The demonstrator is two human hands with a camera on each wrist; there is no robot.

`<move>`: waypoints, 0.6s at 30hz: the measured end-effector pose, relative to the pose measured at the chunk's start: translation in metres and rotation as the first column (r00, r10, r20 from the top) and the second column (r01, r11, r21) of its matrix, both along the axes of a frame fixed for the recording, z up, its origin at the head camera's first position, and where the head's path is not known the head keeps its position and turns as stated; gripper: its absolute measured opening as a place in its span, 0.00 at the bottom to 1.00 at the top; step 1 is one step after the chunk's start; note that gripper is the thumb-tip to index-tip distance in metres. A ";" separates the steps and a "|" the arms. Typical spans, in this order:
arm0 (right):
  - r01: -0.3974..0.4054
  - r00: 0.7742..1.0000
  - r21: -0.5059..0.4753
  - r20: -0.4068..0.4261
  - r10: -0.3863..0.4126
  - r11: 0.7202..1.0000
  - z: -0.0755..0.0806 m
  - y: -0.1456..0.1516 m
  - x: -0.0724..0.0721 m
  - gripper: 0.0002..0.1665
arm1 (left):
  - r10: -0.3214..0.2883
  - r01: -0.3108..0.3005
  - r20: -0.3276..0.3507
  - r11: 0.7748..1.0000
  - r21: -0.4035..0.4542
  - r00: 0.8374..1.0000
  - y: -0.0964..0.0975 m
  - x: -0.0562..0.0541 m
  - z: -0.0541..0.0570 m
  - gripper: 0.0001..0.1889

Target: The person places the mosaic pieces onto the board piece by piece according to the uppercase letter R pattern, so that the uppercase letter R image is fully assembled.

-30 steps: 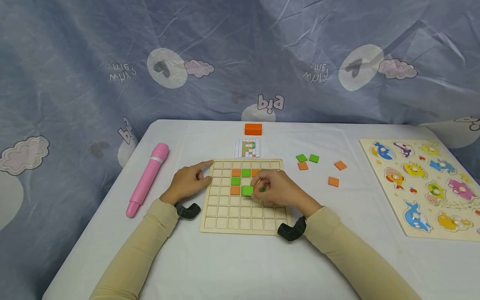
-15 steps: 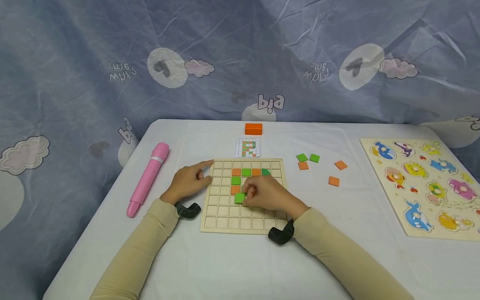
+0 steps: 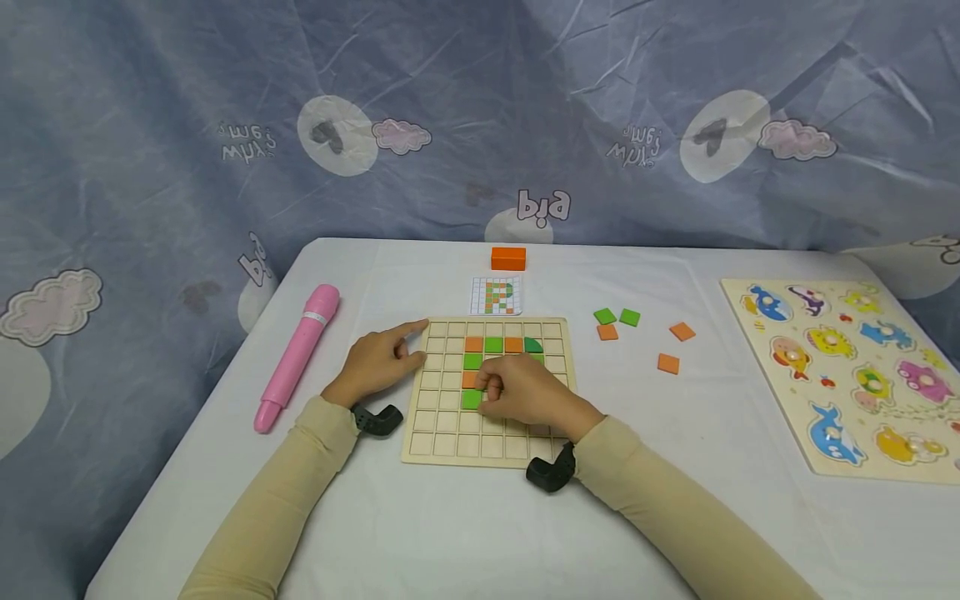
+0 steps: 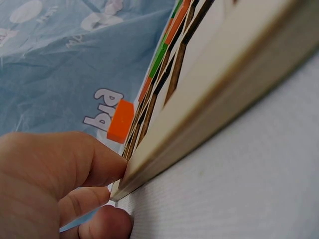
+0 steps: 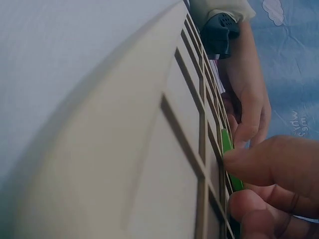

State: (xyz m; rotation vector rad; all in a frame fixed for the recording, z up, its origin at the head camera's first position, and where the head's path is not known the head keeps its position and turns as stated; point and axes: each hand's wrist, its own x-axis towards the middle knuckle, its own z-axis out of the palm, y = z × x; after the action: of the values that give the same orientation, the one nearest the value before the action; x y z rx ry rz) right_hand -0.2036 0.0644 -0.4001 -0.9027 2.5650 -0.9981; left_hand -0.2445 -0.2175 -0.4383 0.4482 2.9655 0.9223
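- Below an orange tile (image 3: 468, 380) on the board (image 3: 444, 448), a green tile (image 3: 471, 400) is pinched by the right hand (image 3: 528, 393).
- The board's edge is touched by the left hand (image 3: 373, 364), fingers extended.
- Seating seems under way; flush pressing is probably needed.

A white-covered table (image 3: 420, 533), printed cloth backdrop (image 3: 480, 83), grid board (image 3: 467, 445) and animal puzzle (image 3: 843, 379) suggest a play area.

White table (image 3: 420, 533): grid board (image 3: 447, 423), loose tiles (image 3: 668, 363), puzzle (image 3: 843, 393).
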 end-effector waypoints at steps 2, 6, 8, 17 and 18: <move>0.005 1.000 0.007 0.000 -0.005 1.000 0.001 -0.001 0.000 0.10 | 0.000 0.000 0.001 1.000 0.000 1.000 0.000 0.000 0.000 0.31; 0.010 1.000 0.016 0.004 -0.010 1.000 0.002 -0.002 0.001 0.10 | -0.003 0.003 0.001 1.000 0.000 1.000 0.000 0.000 0.001 0.31; 0.011 1.000 0.017 0.006 -0.011 1.000 0.002 -0.001 0.002 0.10 | -0.002 0.002 0.003 1.000 0.000 1.000 0.000 0.000 0.001 0.31; 0.001 0.999 -0.016 0.036 0.000 1.000 0.000 0.003 0.001 0.10 | 0.005 -0.005 0.000 1.000 -0.005 1.000 0.000 0.000 0.001 0.31; -0.003 0.999 -0.028 0.043 0.004 1.000 0.000 0.005 0.001 0.10 | 0.004 -0.004 -0.003 1.000 -0.006 1.000 0.000 0.000 0.001 0.31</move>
State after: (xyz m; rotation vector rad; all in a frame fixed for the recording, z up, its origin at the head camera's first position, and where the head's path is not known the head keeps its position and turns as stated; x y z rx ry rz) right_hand -0.2029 0.0691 -0.4000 -0.8822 2.5194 -1.0430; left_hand -0.2440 -0.2172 -0.4373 0.4437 2.9719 0.9133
